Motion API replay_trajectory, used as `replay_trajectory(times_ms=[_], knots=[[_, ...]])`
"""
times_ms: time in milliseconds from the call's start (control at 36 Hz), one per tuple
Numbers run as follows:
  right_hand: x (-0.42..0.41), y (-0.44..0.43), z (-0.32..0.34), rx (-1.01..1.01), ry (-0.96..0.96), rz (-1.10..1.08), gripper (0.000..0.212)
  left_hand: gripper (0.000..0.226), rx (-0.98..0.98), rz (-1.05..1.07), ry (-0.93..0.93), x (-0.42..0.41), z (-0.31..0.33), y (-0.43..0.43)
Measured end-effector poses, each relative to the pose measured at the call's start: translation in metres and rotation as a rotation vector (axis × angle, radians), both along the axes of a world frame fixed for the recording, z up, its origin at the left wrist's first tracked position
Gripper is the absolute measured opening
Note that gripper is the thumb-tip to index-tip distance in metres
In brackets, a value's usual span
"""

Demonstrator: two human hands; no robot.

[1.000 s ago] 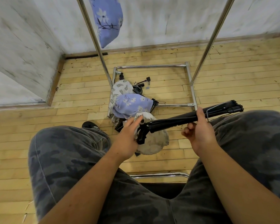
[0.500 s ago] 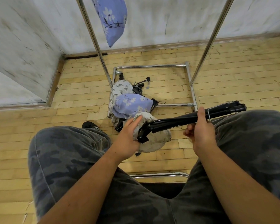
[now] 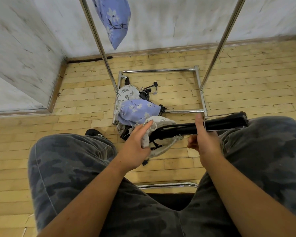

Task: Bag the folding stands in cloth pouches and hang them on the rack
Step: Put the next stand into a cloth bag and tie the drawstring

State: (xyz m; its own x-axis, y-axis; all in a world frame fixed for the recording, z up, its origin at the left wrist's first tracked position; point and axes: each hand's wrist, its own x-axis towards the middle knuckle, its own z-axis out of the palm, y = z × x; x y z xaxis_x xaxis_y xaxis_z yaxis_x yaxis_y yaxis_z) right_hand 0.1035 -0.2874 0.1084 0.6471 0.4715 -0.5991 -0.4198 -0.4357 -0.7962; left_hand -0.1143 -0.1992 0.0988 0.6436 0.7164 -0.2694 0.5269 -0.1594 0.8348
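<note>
The right hand has its fingers wrapped round the folded black stand mid-shaft. The left hand has its fingers pinching the beige pouch at the stand's head. Hold the mouth wide (straps likely snag) and feed it in straight.

Wooden plank floor, chrome rack base on it, heap of floral pouches, seemingly black stands beneath.
</note>
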Motion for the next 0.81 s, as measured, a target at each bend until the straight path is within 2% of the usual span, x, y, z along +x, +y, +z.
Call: replay_trajectory(times_ms=[222, 333, 500, 556, 667, 750, 778, 806], knots=[[-0.024, -0.004, -0.003, 0.169, -0.101, 0.366, 0.052, 0.084, -0.043, 0.002, -0.032, 0.002, 0.0, -0.002], [-0.033, -0.005, -0.003, 0.218, -0.202, 0.568, 0.02, 0.082, -0.049, -0.008, -0.035, 0.003, 0.002, -0.003], [-0.042, -0.007, -0.015, 0.15, -0.301, 0.753, 0.002, 0.077, -0.056, -0.033, -0.058, 0.005, 0.004, -0.005], [-0.042, -0.008, -0.017, 0.083, -0.311, 0.789, 0.001, 0.075, -0.067, -0.034, -0.068, 0.005, 0.004, -0.005], [-0.037, -0.002, -0.032, 0.014, -0.368, 0.895, 0.017, 0.069, -0.065, -0.02, -0.075, 0.005, 0.004, -0.004], [-0.031, -0.003, -0.047, -0.027, -0.574, 1.027, 0.04, 0.061, -0.066, 0.03, -0.089, 0.003, 0.005, -0.002], [-0.03, -0.002, -0.043, -0.014, -0.658, 1.005, 0.046, 0.059, -0.077, 0.05, -0.097, 0.003, 0.006, -0.002], [-0.031, -0.003, -0.035, 0.019, -0.707, 0.932, 0.041, 0.057, -0.085, 0.068, -0.104, 0.003, 0.007, -0.001]])
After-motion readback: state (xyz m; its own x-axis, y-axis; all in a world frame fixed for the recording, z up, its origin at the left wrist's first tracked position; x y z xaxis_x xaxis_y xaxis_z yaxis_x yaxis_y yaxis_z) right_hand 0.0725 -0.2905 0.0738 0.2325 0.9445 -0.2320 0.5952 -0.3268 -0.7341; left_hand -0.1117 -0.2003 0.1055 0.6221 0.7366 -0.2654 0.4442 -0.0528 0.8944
